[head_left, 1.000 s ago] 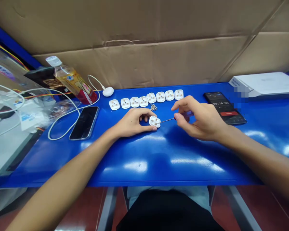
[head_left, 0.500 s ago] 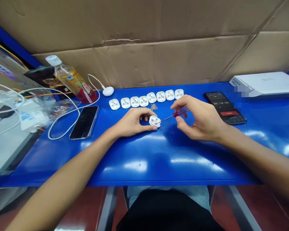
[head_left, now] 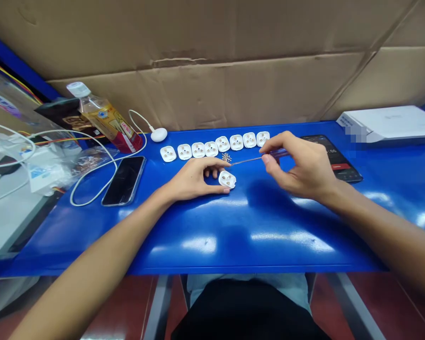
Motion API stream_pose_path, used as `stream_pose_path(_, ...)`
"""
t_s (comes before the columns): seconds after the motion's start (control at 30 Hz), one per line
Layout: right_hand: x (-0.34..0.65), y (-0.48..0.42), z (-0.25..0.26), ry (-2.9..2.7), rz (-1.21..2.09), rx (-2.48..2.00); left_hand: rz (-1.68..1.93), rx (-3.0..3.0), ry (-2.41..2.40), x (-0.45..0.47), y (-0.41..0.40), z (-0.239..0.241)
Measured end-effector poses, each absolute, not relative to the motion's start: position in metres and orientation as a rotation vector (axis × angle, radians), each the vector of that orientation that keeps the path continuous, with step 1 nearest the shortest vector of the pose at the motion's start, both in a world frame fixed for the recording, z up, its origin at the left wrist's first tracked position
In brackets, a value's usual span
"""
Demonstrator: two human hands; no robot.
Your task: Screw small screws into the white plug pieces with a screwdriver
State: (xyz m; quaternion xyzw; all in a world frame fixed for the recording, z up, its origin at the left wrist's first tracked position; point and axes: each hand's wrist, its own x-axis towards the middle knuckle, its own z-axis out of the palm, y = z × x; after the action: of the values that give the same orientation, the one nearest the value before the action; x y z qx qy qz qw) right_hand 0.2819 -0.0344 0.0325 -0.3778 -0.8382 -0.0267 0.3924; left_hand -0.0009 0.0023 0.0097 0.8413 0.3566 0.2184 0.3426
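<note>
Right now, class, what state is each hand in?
Left hand: closed around the white piece.
Right hand: closed, holding the screwdriver by its handle.

No text could be read surely: the number on the right phone [head_left: 342,158] was partly hidden, the far-left bottle's [head_left: 109,122] label blurred.

Screws [head_left: 226,157] lie behind the near cover [head_left: 227,179], before the cover row [head_left: 211,149].

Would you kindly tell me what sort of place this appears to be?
Probably a small-parts assembly workbench: the blue tabletop carries a row of white parts with metal fittings, a small pile of what look like screws, and the right hand holds a screwdriver.
</note>
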Motion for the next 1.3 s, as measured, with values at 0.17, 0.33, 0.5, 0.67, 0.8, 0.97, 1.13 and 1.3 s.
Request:
stream_pose_path(0.17,0.286,-0.021,0.017,-2.180,0.083,-1.095,0.684,2.092,0.910,0.001,0.004,0.010)
stream_pose_path(0.33,0.282,-0.019,0.009,-2.212,0.187,-1.111,0.654,2.189,0.902,0.004,0.004,0.009)
stream_pose_path(0.5,0.280,-0.020,0.009,-2.220,0.175,-1.074,0.683,2.256,0.864,0.009,0.003,0.008)
stream_pose_path(0.67,0.281,-0.020,0.013,-2.190,0.086,-1.054,0.696,2.226,0.923,0.013,0.004,0.007)
stream_pose_path(0.8,0.281,-0.021,0.021,-2.046,0.024,-1.065,0.740,2.206,0.918,0.010,0.005,0.008)
stream_pose_path(0.97,0.286,-0.016,0.023,-1.964,0.144,-1.110,0.649,2.139,1.068,-0.004,0.003,0.020)
stream_pose_path(1.13,0.286,-0.019,0.019,-2.172,0.411,-1.088,0.467,2.165,1.015,-0.008,0.001,0.025)
stream_pose_path(1.3,0.276,-0.029,0.015,-2.411,0.440,-0.991,0.549,2.232,0.960,0.006,-0.002,0.016)
